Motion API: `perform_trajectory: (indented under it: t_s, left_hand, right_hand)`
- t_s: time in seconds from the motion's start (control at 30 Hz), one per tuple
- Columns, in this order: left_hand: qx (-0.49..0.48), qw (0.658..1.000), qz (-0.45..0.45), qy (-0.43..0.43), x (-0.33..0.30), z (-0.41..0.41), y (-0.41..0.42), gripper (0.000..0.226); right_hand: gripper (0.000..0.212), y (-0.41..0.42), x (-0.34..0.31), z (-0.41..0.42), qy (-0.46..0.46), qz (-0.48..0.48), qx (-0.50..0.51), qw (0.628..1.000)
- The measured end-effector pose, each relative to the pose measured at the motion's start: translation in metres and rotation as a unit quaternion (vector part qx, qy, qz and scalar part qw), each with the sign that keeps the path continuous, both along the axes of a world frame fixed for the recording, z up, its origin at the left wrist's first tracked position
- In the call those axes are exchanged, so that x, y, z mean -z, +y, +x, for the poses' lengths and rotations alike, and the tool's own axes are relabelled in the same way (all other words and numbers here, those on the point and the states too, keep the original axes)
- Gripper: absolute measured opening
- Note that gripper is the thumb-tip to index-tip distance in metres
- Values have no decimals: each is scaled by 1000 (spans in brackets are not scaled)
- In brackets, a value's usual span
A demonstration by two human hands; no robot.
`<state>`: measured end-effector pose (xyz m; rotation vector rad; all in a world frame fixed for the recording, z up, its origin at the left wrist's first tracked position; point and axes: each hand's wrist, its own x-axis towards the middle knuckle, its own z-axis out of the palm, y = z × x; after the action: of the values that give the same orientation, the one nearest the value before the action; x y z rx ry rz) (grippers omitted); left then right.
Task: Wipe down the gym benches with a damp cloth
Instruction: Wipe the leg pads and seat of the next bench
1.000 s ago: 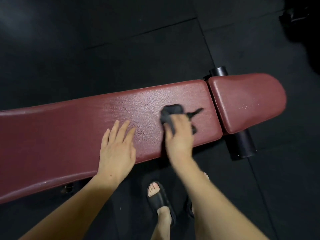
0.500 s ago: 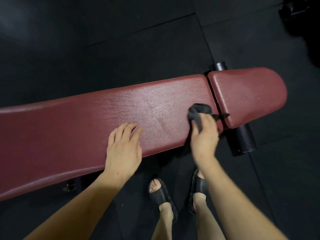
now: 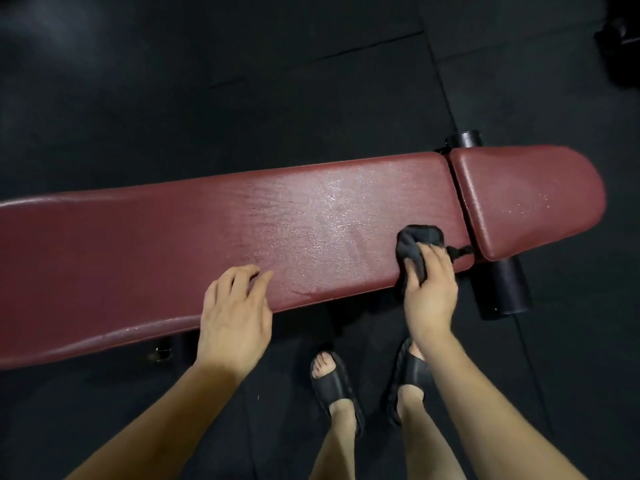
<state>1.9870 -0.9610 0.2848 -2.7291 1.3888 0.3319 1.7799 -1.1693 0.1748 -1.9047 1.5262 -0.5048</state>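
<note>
Pressing a bunched dark cloth (image 3: 417, 245) onto the maroon bench pad (image 3: 242, 237) near its right end, just beside the gap to the shorter seat pad (image 3: 530, 199): right hand (image 3: 431, 289), fingers curled over the cloth and clamped on it. Resting on the near edge of the same surface, well apart from the cloth: left hand (image 3: 235, 313), fingers loosely spread and holding nothing. Standing on the black rubber floor (image 3: 207, 81) below, in black slide sandals (image 3: 337, 386); black roller (image 3: 502, 289) under the seat pad.
</note>
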Motion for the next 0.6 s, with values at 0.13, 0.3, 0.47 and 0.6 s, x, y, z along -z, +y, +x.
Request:
perform_trajectory:
  t_s: [0.13, 0.3, 0.47, 0.6]
  left_hand:
    - [-38, 999, 10, -3, -14, 10, 22, 44]
    - [-82, 996, 24, -19, -33, 25, 54, 44]
    - [-45, 998, 30, -18, -41, 19, 62, 44]
    - [-9, 1000, 13, 1, -38, -4, 34, 45]
  right_hand:
    - [31, 68, -24, 74, -33, -37, -72, 996]
    - [35, 145, -48, 135, -92, -66, -287, 951]
    - [30, 101, -32, 91, -92, -98, -387, 912]
    - [34, 46, -14, 38, -47, -64, -345, 935]
